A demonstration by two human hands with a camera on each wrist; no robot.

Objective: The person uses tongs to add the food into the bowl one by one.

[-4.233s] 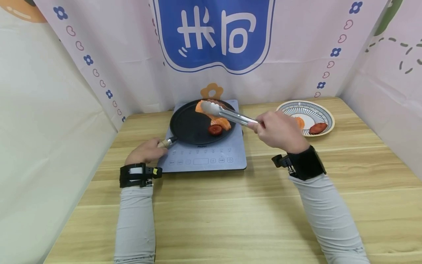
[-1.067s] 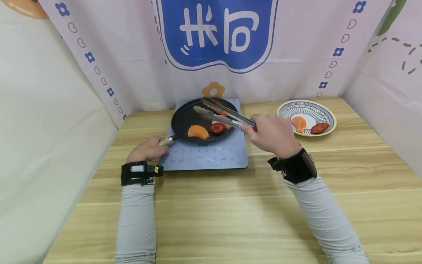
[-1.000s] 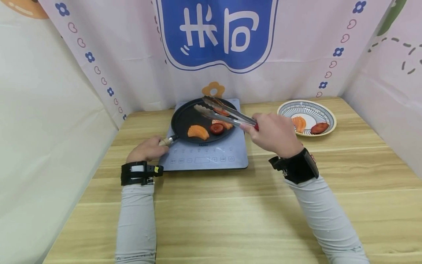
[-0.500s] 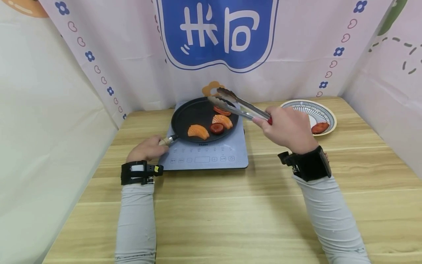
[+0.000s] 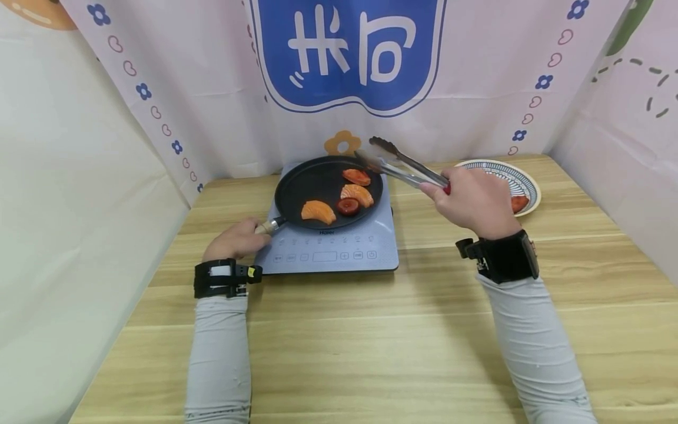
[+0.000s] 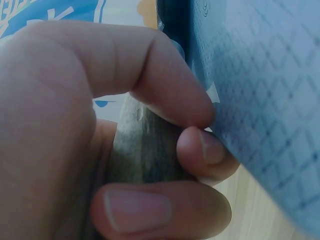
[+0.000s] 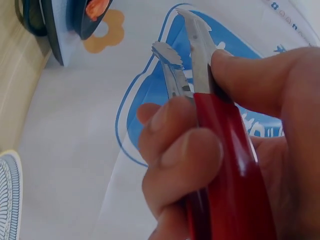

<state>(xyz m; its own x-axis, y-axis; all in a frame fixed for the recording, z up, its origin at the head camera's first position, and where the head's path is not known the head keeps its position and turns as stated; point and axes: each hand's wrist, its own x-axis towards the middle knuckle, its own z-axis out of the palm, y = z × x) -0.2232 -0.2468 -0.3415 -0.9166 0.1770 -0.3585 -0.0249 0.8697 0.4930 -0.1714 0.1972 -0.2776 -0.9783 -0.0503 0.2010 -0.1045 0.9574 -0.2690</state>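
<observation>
My left hand (image 5: 236, 240) grips the wooden handle (image 6: 145, 145) of a black frying pan (image 5: 304, 185), which sits on a grey induction cooktop (image 5: 318, 259). In the pan lie an orange salmon slice (image 5: 318, 212) at front left, a second salmon slice (image 5: 357, 194), a round dark-red sausage-like piece (image 5: 347, 206) and a reddish piece of food (image 5: 356, 176) at the back. My right hand (image 5: 474, 200) holds metal tongs (image 5: 408, 171) by their red handles (image 7: 230, 165). The tongs' tips are parted, with nothing between them, above the pan's right rim.
A patterned plate (image 5: 532, 182) stands at the back right, partly hidden behind my right hand. On it a reddish piece of food (image 5: 519, 203) shows. Everything rests on a wooden table (image 5: 339, 347), with a printed cloth (image 5: 222, 118) hanging behind.
The front-left salmon slice, earlier between the tongs, now lies in the pan. My right hand has since drawn the parted tongs right and back from the pan. The left hand stays put.
</observation>
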